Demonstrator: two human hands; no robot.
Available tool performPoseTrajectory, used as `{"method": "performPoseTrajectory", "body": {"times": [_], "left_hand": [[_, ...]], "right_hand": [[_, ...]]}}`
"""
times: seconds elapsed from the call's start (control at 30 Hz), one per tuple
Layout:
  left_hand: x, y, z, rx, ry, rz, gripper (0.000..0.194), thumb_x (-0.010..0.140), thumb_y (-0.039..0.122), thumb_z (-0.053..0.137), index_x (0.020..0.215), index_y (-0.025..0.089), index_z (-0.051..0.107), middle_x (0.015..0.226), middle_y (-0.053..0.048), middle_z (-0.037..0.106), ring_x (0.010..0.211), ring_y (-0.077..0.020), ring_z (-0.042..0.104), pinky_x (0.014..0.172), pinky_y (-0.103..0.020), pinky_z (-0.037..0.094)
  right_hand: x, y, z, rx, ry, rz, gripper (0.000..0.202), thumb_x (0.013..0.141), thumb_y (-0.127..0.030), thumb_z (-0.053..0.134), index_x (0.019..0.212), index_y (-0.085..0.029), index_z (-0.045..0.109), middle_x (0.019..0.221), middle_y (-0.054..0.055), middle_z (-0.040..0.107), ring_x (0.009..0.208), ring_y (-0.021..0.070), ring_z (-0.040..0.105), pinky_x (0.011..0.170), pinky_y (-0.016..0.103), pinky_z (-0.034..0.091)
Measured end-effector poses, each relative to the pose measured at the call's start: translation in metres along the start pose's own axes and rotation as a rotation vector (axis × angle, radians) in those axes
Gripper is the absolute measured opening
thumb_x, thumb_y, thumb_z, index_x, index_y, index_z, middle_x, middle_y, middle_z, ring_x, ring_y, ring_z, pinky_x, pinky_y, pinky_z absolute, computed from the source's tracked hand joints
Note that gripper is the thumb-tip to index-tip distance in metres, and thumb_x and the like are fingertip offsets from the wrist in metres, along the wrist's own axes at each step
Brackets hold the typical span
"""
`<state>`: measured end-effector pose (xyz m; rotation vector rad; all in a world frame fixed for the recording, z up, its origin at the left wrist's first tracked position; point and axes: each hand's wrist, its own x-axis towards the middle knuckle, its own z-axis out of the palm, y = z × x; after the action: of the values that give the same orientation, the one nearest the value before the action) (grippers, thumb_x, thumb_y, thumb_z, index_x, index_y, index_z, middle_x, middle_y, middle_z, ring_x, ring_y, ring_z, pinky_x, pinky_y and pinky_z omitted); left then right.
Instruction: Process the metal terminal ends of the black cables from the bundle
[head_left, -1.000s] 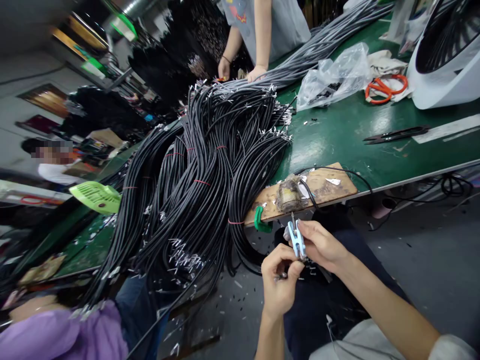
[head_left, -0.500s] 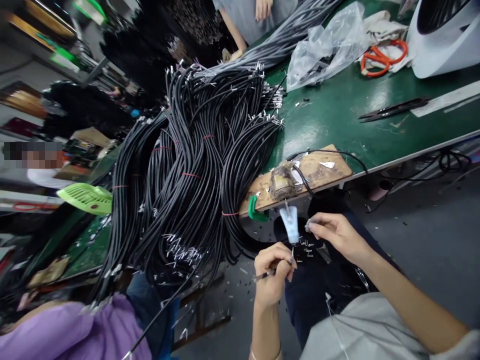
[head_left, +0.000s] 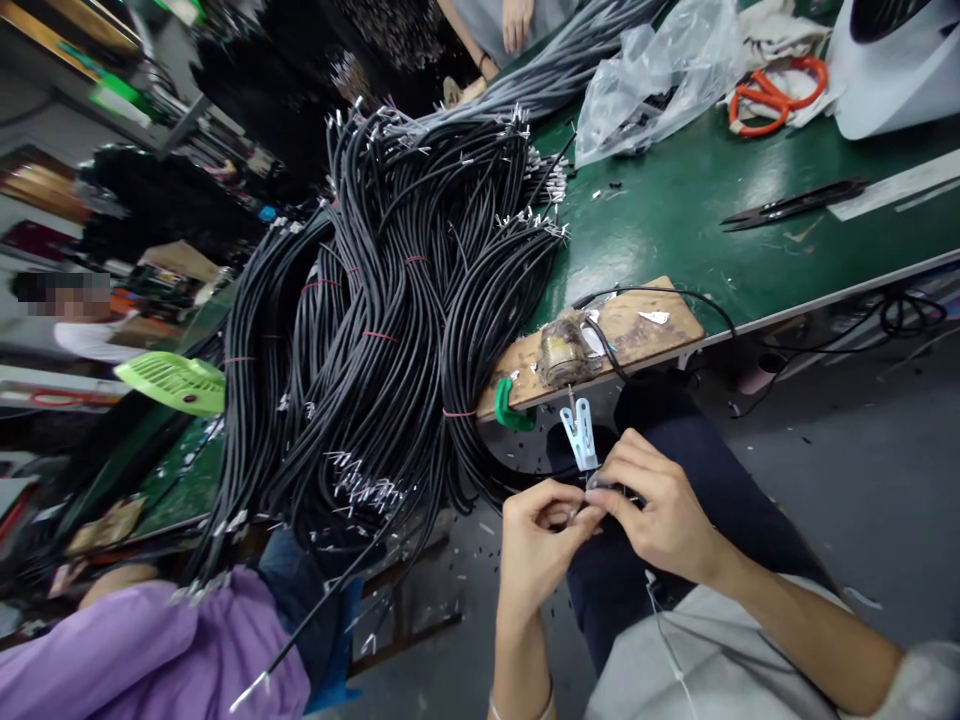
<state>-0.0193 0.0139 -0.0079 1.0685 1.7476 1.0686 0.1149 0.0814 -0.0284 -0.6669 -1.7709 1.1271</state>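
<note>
Just below a light blue clothespin (head_left: 579, 436), my two hands meet fingertip to fingertip. My left hand (head_left: 541, 535) is pinched closed, and what it grips is mostly hidden by the fingers. The fingers of my right hand (head_left: 651, 500) are closed on something small and greyish that I cannot make out. The clothespin hangs from a thin metal shaft on a small motor (head_left: 564, 355). That motor sits on a wooden board (head_left: 645, 320), held at the table edge by a green clamp (head_left: 513, 406). Large bundles of black cables (head_left: 405, 300) lie left of the board.
On the green table (head_left: 645, 230) lie dark snips (head_left: 795, 205), orange-handled scissors (head_left: 776, 98) and a clear plastic bag (head_left: 656, 85). A white appliance (head_left: 892, 80) stands at the upper right. A person in purple (head_left: 150, 650) is at the lower left; another person's hand (head_left: 517, 22) shows at the top.
My right hand has moved left and down to meet my left hand. The dark tool seen in my left hand before is now mostly hidden. The clothespin, blurred before, now looks sharp.
</note>
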Motion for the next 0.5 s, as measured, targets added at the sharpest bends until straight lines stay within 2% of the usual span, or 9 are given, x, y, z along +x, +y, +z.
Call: {"method": "performPoseTrajectory", "body": {"times": [0.1, 0.17, 0.23, 0.33, 0.4, 0.5], "left_hand": [[-0.007, -0.001, -0.003, 0.047, 0.056, 0.129, 0.007, 0.073, 0.019, 0.072, 0.072, 0.013, 0.068, 0.066, -0.001, 0.061, 0.052, -0.0106, 0.057, 0.047, -0.019, 0.046], [-0.01, -0.004, 0.0, 0.048, 0.115, 0.211, 0.005, 0.076, 0.019, 0.07, 0.075, 0.015, 0.067, 0.067, 0.0, 0.059, 0.053, -0.0102, 0.055, 0.047, -0.019, 0.045], [-0.011, -0.007, 0.004, 0.036, 0.146, 0.248, 0.005, 0.079, 0.019, 0.068, 0.077, 0.015, 0.066, 0.067, 0.0, 0.057, 0.052, -0.0097, 0.055, 0.046, -0.019, 0.044], [-0.012, -0.01, 0.005, 0.027, 0.109, 0.277, 0.011, 0.084, 0.02, 0.062, 0.075, 0.015, 0.064, 0.064, 0.001, 0.055, 0.046, -0.0079, 0.052, 0.045, -0.019, 0.04], [-0.012, -0.01, 0.003, 0.031, 0.061, 0.29, 0.018, 0.088, 0.023, 0.057, 0.074, 0.014, 0.064, 0.058, 0.002, 0.053, 0.043, -0.0074, 0.049, 0.044, -0.019, 0.038], [-0.013, -0.006, -0.002, 0.037, 0.011, 0.237, 0.03, 0.092, 0.03, 0.051, 0.069, 0.013, 0.062, 0.05, 0.003, 0.048, 0.037, -0.0063, 0.042, 0.04, -0.019, 0.032]], "right_hand": [[-0.004, 0.005, 0.008, 0.268, 0.157, 0.135, 0.015, 0.084, -0.016, 0.06, 0.069, -0.018, 0.06, 0.068, 0.003, 0.055, 0.071, 0.0179, 0.048, 0.065, 0.032, 0.039], [-0.008, 0.007, 0.014, 0.488, 0.194, 0.262, 0.014, 0.083, -0.02, 0.063, 0.069, -0.018, 0.062, 0.07, 0.003, 0.055, 0.071, 0.0166, 0.048, 0.064, 0.03, 0.04], [-0.01, 0.008, 0.019, 0.726, 0.153, 0.412, 0.015, 0.082, -0.026, 0.065, 0.07, -0.017, 0.065, 0.07, 0.002, 0.053, 0.068, 0.015, 0.049, 0.061, 0.028, 0.04], [-0.01, 0.009, 0.022, 1.062, 0.03, 0.641, 0.018, 0.077, -0.032, 0.069, 0.073, -0.016, 0.065, 0.067, 0.0, 0.053, 0.062, 0.0129, 0.049, 0.057, 0.026, 0.041], [-0.009, 0.011, 0.019, 1.119, -0.036, 0.695, 0.019, 0.075, -0.033, 0.072, 0.074, -0.015, 0.064, 0.067, 0.0, 0.054, 0.061, 0.012, 0.05, 0.058, 0.026, 0.042], [-0.007, 0.014, 0.011, 0.895, -0.041, 0.544, 0.016, 0.08, -0.03, 0.068, 0.074, -0.016, 0.063, 0.072, 0.002, 0.056, 0.067, 0.0132, 0.052, 0.064, 0.026, 0.043]]}}
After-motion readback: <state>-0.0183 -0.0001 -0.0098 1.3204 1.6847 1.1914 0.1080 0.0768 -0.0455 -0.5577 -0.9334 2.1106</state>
